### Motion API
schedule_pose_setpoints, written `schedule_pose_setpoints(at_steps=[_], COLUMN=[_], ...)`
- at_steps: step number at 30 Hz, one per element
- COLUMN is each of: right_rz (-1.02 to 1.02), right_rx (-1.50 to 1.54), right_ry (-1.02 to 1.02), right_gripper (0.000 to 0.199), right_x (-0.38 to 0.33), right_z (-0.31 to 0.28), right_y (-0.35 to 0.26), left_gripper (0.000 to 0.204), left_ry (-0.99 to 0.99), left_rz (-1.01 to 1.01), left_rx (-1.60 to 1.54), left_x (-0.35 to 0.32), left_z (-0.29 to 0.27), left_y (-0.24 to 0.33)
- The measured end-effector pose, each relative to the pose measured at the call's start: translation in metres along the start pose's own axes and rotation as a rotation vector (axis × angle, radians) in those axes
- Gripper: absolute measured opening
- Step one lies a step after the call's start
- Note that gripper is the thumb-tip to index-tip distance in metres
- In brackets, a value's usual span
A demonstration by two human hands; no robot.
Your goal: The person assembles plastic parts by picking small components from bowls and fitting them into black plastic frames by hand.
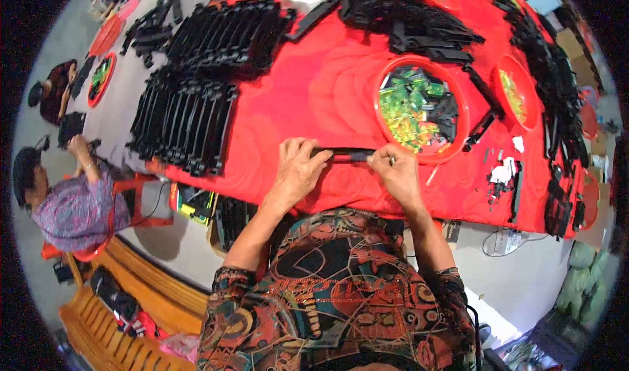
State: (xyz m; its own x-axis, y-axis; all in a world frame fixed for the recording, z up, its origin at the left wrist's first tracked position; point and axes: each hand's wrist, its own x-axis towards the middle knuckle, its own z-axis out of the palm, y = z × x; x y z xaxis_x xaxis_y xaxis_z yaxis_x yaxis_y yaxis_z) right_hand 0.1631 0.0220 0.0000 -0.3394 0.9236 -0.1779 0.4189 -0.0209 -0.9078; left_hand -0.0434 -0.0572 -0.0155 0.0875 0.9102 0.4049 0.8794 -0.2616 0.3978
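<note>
A long, narrow black plastic bar (350, 155) lies crosswise at the near part of the red-covered table, between my two hands. Its left end is under the fingers of my left hand (300, 172), which are closed on it. At the bar's right end, my right hand (397, 173) has thumb and fingers pinched together against it. A small dark spot shows between those fingers, too small to name. Just beyond my right hand stands a round red basin (464, 132) of small green, yellow and black pieces.
Rows of black plastic bars (183, 125) lie to the left, with another black heap (406, 17) at the far side. A second red basin (534, 102) and a crumpled white scrap (503, 172) are to the right. A person (82, 204) sits at the left beside a wooden bench (131, 299).
</note>
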Motion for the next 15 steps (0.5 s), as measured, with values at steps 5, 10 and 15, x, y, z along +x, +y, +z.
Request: schedule_pose_setpoints(at_steps=[5,10,15], right_rz=[0.019,0.014,-0.293], right_rx=[-0.098,-0.386,-0.467], right_ry=[-0.026,0.054,0.337], right_gripper=[0.020,0.022,0.021], right_x=[-0.017,-0.018,0.006], right_z=[-0.024,-0.032,-0.047], right_y=[0.010,0.020,0.004], left_gripper=[0.020,0.021,0.022], left_ry=[-0.026,0.000,0.015], left_rz=[-0.049,-0.062,-0.051], left_rx=[0.010,0.017,0.058], left_x=[0.000,-0.002,-0.004], left_z=[-0.001,0.006,0.006], left_y=[0.001,0.001,0.002])
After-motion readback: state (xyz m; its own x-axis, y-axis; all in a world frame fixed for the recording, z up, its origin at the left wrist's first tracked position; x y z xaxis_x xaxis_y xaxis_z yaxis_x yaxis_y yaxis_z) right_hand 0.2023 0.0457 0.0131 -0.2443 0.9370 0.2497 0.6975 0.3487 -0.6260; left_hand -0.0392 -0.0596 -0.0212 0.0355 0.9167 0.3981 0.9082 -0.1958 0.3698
